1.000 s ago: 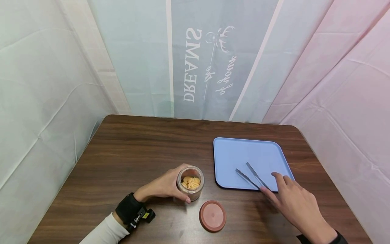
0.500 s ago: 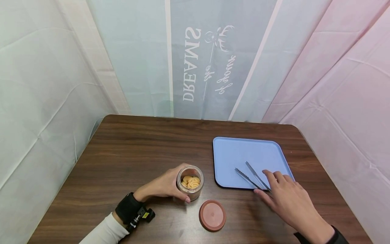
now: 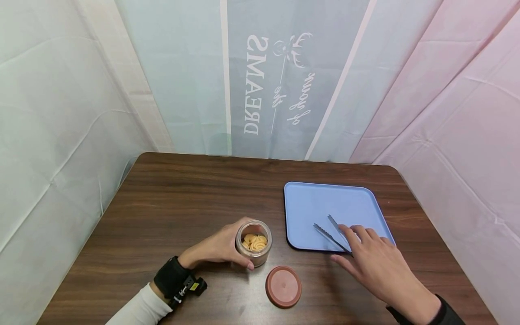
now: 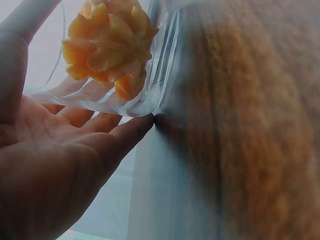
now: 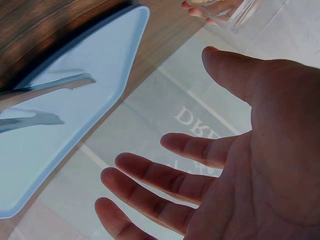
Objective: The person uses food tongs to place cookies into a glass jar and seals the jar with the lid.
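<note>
Head view first: left hand (image 3: 219, 248) curls round a small glass jar (image 3: 254, 243) that stands open and upright on the brown table (image 3: 183, 203), fingers and thumb clamped on its side. Pale orange cookies (image 3: 255, 243) lie inside the jar. A round reddish lid (image 3: 283, 287) lies flat on the table just in front of the jar and slightly to its right, apart from it. To the right sits a light blue tray (image 3: 321, 203), and metal tongs (image 3: 331, 231) lie on its near part, their tips apart and pointing away from the person. The right hand (image 3: 375, 264) lies over the handle end of the tongs at the tray's near edge, fingers spread and fairly straight; whether they touch the tongs cannot be told from this view. Pale sheets with mirrored lettering hang behind the table.

Left wrist view: the palm and fingers (image 4: 115, 140) press against the glass jar (image 4: 160, 75) from the side, and one ridged cookie (image 4: 107, 45) shows through the glass, close to the wall.

Right wrist view: the right hand (image 5: 235, 165) is seen palm-on, fingers (image 5: 150, 175) apart and only slightly bent, holding nothing. The tongs (image 5: 45, 100) lie on the blue tray (image 5: 90, 70) beyond the fingertips, with the serrated tips parted. The jar (image 5: 240, 12) and the other hand's fingertips show at the top edge.
</note>
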Motion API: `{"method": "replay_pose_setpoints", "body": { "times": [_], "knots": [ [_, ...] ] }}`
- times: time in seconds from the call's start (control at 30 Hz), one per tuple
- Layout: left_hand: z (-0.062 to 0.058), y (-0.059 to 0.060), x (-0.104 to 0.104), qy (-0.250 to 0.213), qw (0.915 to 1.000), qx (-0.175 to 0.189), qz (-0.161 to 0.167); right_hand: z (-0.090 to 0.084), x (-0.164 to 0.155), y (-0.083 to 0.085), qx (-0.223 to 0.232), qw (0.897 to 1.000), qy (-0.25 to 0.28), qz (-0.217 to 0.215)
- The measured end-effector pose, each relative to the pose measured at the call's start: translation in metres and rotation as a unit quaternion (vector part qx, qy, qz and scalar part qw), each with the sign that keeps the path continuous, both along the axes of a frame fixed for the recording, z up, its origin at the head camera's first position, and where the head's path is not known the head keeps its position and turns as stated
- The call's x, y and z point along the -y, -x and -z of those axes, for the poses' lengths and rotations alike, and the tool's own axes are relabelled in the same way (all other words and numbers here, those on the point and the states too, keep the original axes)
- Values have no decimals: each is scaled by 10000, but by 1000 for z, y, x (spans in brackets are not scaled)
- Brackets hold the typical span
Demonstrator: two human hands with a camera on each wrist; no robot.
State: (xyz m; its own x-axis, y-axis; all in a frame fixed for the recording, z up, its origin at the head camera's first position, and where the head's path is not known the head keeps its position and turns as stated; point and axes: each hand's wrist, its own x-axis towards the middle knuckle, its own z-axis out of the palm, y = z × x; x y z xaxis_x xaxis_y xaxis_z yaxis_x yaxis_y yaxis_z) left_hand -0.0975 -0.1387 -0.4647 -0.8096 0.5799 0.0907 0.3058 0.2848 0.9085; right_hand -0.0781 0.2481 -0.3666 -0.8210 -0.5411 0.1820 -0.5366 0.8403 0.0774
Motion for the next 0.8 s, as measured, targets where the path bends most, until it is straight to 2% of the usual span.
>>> {"method": "replay_pose_setpoints", "body": {
  "times": [0.57,0.8],
  "knots": [
    [0,0,1,47,10000,-45,12,-5,23,-3,-120,9979,28,-630],
    [0,0,0,35,10000,-26,20,-3,35,-6,-138,9953,-111,-951]
  ]
}}
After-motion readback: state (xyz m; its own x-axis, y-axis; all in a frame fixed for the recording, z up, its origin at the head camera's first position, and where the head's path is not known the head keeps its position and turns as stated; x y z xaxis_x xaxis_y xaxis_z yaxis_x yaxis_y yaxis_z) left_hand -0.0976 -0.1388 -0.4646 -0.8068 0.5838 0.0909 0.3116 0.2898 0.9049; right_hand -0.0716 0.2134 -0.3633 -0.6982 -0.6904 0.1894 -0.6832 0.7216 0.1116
